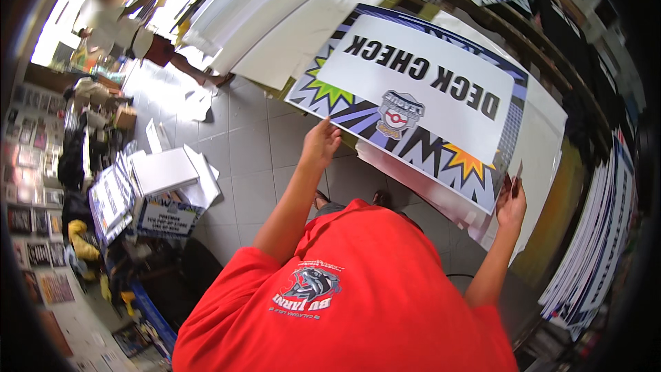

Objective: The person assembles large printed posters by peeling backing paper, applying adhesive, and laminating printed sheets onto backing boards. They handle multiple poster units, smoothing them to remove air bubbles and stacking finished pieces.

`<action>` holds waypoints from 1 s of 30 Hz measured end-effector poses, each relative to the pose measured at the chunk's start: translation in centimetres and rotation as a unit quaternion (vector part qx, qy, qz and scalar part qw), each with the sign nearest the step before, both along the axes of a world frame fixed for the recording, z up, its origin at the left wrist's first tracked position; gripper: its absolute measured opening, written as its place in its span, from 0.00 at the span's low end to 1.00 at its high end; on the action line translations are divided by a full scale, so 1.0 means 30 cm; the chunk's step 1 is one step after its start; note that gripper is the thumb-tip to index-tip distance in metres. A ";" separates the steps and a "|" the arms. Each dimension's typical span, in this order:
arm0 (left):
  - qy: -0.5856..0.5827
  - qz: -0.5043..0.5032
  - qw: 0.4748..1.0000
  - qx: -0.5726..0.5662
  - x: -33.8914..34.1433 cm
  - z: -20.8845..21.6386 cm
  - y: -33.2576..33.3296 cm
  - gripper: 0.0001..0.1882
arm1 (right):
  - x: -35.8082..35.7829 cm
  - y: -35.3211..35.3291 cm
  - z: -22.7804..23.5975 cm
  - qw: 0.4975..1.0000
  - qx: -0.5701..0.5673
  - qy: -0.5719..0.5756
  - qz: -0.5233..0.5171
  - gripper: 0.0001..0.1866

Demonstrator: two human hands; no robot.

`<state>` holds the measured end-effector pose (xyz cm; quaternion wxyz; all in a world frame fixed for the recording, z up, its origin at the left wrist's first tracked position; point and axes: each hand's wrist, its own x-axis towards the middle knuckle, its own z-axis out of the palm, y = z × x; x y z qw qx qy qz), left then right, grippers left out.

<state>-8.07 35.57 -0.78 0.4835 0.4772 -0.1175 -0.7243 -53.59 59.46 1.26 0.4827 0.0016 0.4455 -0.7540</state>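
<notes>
A large printed sign board [413, 76] lies across the worktable in front of me, its lettering upside down from my side. It has a white panel, a blue and black patterned border, and green and orange starbursts. My left hand [321, 143] grips the board's near edge toward its left corner, fingertips at the rim. Close to the near right corner, my right hand [511, 205] is closed around a small thin object [518, 171], perhaps a blade; its kind is too small to make out. White sheet material [544, 145] shows beneath the board on the right.
Long white sheets [241, 14] cover the table's far left. Upright printed boards [592, 241] are stacked at the right. On the tiled floor [255, 186] to the left stands a pile of boards and a box [165, 172]. Another person [131, 27] stands at the far left.
</notes>
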 end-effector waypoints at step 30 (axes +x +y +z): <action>0.012 0.059 0.980 -0.192 -0.097 0.349 0.024 0.14 | 0.089 -0.006 -0.047 0.980 0.070 0.168 0.085 0.26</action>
